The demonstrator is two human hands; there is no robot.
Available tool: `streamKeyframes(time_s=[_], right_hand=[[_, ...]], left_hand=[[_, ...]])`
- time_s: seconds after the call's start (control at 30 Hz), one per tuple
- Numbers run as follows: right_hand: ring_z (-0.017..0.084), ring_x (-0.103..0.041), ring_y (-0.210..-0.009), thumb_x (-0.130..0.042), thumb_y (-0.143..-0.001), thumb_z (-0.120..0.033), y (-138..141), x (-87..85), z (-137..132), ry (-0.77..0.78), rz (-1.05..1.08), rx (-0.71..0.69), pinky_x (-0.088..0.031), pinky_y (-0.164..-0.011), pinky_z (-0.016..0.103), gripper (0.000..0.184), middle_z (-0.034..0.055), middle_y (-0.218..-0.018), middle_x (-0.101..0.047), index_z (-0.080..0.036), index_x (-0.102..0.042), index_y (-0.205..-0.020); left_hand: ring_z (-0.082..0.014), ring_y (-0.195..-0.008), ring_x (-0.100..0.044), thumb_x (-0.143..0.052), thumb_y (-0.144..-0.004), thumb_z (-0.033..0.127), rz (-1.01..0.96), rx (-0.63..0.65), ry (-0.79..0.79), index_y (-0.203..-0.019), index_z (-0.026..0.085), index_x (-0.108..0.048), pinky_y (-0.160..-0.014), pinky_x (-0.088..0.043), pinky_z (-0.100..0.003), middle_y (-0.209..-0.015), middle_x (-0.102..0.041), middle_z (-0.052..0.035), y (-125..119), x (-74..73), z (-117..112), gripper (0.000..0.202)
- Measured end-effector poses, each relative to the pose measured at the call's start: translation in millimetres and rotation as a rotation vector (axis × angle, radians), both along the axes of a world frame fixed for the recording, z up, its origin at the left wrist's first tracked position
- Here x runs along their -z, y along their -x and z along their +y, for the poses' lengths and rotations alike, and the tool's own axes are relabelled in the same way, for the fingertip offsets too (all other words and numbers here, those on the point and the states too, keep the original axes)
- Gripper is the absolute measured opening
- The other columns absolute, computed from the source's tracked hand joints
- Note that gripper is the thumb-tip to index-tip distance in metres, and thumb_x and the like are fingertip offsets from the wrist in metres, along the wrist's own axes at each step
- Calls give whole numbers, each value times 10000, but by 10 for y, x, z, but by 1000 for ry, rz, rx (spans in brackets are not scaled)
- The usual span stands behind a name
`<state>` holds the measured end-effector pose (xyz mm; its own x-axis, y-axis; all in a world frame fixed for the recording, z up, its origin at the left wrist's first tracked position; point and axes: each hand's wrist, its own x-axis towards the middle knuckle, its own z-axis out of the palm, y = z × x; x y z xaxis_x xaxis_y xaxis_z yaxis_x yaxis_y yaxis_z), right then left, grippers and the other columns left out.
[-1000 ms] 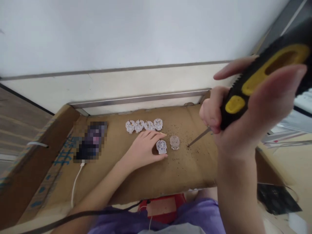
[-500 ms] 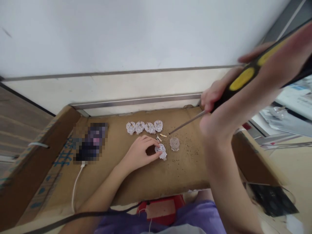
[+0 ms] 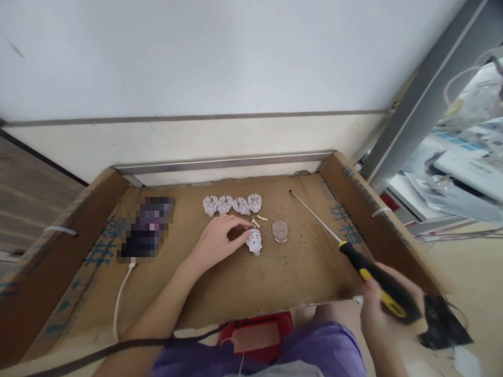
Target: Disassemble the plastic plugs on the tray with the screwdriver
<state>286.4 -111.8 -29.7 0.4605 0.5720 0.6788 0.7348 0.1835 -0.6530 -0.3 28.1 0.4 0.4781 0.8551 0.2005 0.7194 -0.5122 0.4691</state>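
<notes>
My left hand (image 3: 220, 238) is curled, its thumb and forefinger tips at the upper left edge of a white plug housing (image 3: 253, 242) lying on the cardboard. Raised at the lower right, my right hand (image 3: 387, 309) grips a screwdriver (image 3: 356, 259) with a black and yellow handle. Its shaft points up and left, the dark tip over the board. A clear plug cover (image 3: 280, 231) lies to the right of the housing. Small metal pins (image 3: 258, 220) sit just behind it. Several plug halves with upright pins (image 3: 225, 204) stand in a row farther back.
Raised cardboard sides (image 3: 349, 207) border the work surface. Small dark bits (image 3: 304, 230) are scattered over its right half. A blurred-out phone (image 3: 148, 228) with a white cable (image 3: 121, 298) lies at the left. A black cable (image 3: 157, 343) crosses the front. A white wall (image 3: 220, 63) rises behind.
My right hand has dropped with the screwdriver from high at the right to the lower right, uncovering the right side. The left fingers have shifted from across the housing to its upper left edge.
</notes>
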Motion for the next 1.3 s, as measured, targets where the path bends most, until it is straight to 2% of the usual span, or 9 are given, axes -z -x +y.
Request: streamKeyframes(time_s=[0.1, 0.23, 0.43, 0.6, 0.77, 0.93, 1.0, 1.13, 1.3], right_hand=[[134, -570, -798, -683, -724, -271, -52, 84, -100, 142, -317, -94, -435, -752, 258, 320, 51, -906, -612, -150, -592, -1006], [157, -547, -832, -553, -817, -349, -167, 75, 83, 278, -535, -40, -426, -762, 287, 266, 49, -936, -616, -167, -576, -1010], [244, -517, -909, -482, -796, -313, -86, -9, 397, 565, -562, -28, -412, -721, 354, 337, 76, -1058, -577, -197, -549, -1105], [245, -520, -867, -464, -793, -272, -175, -20, 270, 586, -476, -82, -442, -739, 407, 416, 101, -998, -556, -226, -544, -1199], [177, -559, -954, -543, -801, -359, -135, -237, 191, 400, -239, -137, -473, -839, 343, 389, 61, -1048, -585, -214, -526, -1161], [134, -574, -840, -672, -693, -301, 152, -976, 613, -229, 284, -203, -467, -823, 308, 265, 64, -889, -588, -132, -580, -875], [115, -581, -794, -537, -775, -405, 279, -1278, 856, -363, 387, -241, -489, -789, 311, 248, 54, -882, -558, -168, -465, -795], [80, -370, -378, -468, -775, -346, 452, -1603, 1210, -361, 514, -455, -314, -353, 236, 154, -59, -537, -405, -227, -372, -795], [45, -228, -314, -397, -826, -293, 408, -1603, 1335, -409, 690, -475, -182, -313, 196, 153, -85, -433, -280, -211, -334, -713]], left_hand=[[-193, -934, -557, -481, -873, 316, 13, -65, -89, -975, 250, -641, -845, -420, -355, -976, -660, -9, 30, 14, 43, 201], [-190, -922, -550, -489, -877, 322, 80, 11, -132, -967, 261, -656, -834, -419, -349, -988, -657, -8, -14, 50, 96, 199], [-184, -894, -539, -496, -884, 330, 112, 93, -198, -950, 243, -655, -834, -407, -342, -985, -661, -13, -72, 94, 160, 193], [-193, -860, -526, -502, -882, 317, 129, 111, -241, -880, 211, -633, -818, -395, -342, -936, -655, -26, -129, 112, 208, 169], [-197, -854, -530, -473, -897, 329, 139, 130, -272, -907, 198, -618, -792, -393, -331, -916, -646, -45, -188, 159, 250, 196], [-187, -835, -543, -436, -916, 305, 157, 153, -328, -901, 190, -621, -764, -394, -309, -876, -661, -37, -209, 198, 272, 219], [-188, -824, -546, -433, -916, 318, 159, 151, -336, -891, 184, -624, -756, -398, -310, -872, -666, -41, -217, 192, 284, 235], [-190, -798, -551, -429, -915, 339, 139, 131, -308, -872, 193, -632, -731, -400, -315, -848, -676, -35, -223, 139, 282, 254], [-194, -843, -549, -444, -903, 331, -4, -1, -233, -860, 199, -630, -760, -414, -323, -870, -681, -26, -234, 93, 208, 232]])
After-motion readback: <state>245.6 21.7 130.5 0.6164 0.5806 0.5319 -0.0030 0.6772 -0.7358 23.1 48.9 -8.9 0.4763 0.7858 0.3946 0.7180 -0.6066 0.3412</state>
